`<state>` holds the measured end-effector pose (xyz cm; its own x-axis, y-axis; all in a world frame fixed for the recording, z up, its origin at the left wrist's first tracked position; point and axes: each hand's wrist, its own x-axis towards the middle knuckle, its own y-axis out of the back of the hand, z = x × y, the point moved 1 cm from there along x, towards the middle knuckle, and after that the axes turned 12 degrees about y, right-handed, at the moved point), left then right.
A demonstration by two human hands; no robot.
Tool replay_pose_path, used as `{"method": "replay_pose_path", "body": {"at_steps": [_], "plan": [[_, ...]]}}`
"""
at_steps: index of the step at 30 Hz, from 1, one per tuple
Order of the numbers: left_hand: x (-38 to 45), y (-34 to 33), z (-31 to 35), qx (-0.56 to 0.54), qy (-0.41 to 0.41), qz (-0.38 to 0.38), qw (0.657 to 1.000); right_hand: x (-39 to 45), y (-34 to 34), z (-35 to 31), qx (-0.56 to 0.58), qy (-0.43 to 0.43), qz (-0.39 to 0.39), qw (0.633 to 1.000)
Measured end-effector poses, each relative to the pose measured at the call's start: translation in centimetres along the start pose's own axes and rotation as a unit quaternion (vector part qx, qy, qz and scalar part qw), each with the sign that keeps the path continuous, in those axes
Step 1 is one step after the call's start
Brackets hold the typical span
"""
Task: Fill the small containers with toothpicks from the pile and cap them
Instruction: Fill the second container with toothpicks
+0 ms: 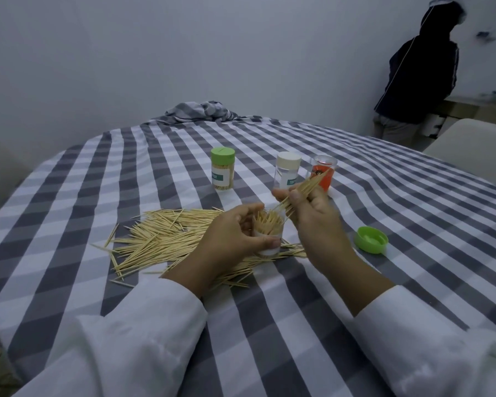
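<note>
Left hand (235, 233) grips 1 open container (268, 239), apparently nearly full; right hand (312, 213) pinches a toothpick bundle (304, 190) above it.

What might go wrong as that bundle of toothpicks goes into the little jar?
The open container already looks crowded, so the bundle in the right hand may jam or spill onto the tablecloth. The left hand steadies it over the loose pile; a hard push could tip it.

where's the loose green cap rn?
Head view, right side: the round green plastic cap lies open side up on the checked tablecloth, just right of the right hand.
</note>
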<state>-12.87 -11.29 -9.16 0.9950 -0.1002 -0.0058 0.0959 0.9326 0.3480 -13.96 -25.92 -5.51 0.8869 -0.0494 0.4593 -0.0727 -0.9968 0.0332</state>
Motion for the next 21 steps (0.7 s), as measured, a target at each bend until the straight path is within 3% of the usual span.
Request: {"method": "replay_pose_path", "body": {"at_steps": [5,17,21], "plan": [[0.0,-0.1,0.0,0.008,-0.016,0.004,1.000,-0.5,-1.0,0.7,-0.068,-0.037,-0.060,0.995],[-0.1,-0.5,0.0,-0.010,-0.008,-0.023,1.000,-0.1,-0.9,0.1,-0.033,0.062,0.041,0.997],[-0.3,-0.6,0.2,0.003,-0.013,-0.024,1.000,0.0,-1.4,0.7,-0.028,0.048,0.027,0.998]]}}
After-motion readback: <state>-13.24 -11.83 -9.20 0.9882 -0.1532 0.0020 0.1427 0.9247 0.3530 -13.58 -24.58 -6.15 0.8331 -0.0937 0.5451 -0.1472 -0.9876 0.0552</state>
